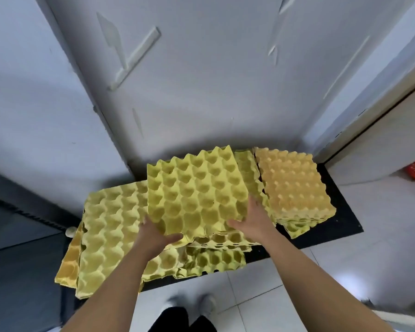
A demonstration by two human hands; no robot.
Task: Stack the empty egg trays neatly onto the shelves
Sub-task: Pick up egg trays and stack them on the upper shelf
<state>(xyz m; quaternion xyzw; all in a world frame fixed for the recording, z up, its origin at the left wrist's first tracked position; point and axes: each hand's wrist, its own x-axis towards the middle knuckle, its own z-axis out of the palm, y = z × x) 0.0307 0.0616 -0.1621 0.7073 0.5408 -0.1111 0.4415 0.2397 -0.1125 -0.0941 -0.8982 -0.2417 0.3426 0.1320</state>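
A yellow-green egg tray [197,190] sits tilted between both hands at the middle of the view, its cupped side up. The left hand [157,236] clamps the tray's near-left corner, thumb over the rim and fingers hidden beneath; the right hand [252,220] grips the near-right edge, thumb lying along the rim. Directly under it lie more trays in a loose pile [216,252], with a broad tray stack [110,233] leaning to the left and a squarer orange-tinted stack [295,185] to the right, just beside the held tray's far-right edge. All rest on a black mat [340,221] on pale floor tiles [273,305]. A grey wall [201,80] rises close behind. The trays are moulded pulp, dimpled in regular rows with scalloped edges.
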